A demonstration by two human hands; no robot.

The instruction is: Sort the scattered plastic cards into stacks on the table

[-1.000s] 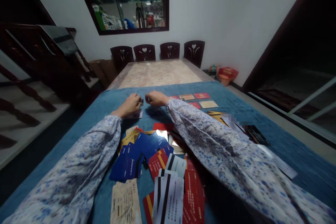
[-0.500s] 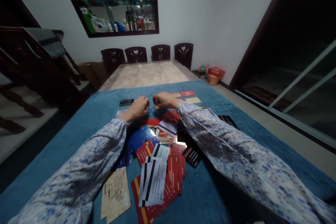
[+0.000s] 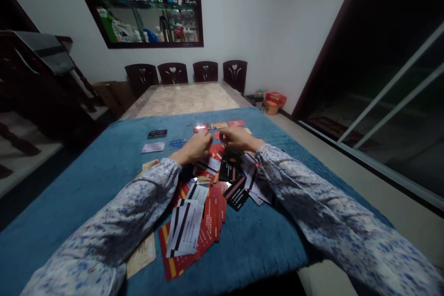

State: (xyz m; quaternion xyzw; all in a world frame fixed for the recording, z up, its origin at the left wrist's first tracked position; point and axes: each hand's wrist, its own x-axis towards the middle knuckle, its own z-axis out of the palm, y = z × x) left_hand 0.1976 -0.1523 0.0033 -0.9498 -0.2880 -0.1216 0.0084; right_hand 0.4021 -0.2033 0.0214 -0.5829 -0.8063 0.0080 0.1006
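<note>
My left hand (image 3: 197, 147) is closed, its fingertips curled out of sight over the card pile. A short gap to the right, my right hand (image 3: 239, 138) is also closed, with its fingers at the edge of a small red card (image 3: 217, 135). Whether that card is gripped or lies on the cloth, I cannot tell. Below my hands spreads a heap of loose cards: red cards (image 3: 211, 222), white cards with a dark stripe (image 3: 187, 229) and black cards (image 3: 237, 193). My left sleeve covers part of the heap.
Single cards lie apart on the blue cloth (image 3: 86, 185): a black card (image 3: 157, 134), a white card (image 3: 153, 147), a blue card (image 3: 178, 144), and an orange card (image 3: 218, 126) between two red ones. Chairs (image 3: 173, 74) stand beyond the table's bare far end (image 3: 187, 97).
Both hands have moved right relative to the cards, uncovering the white and blue cards on the left and a red card in the far row. The view has shifted slightly right.
</note>
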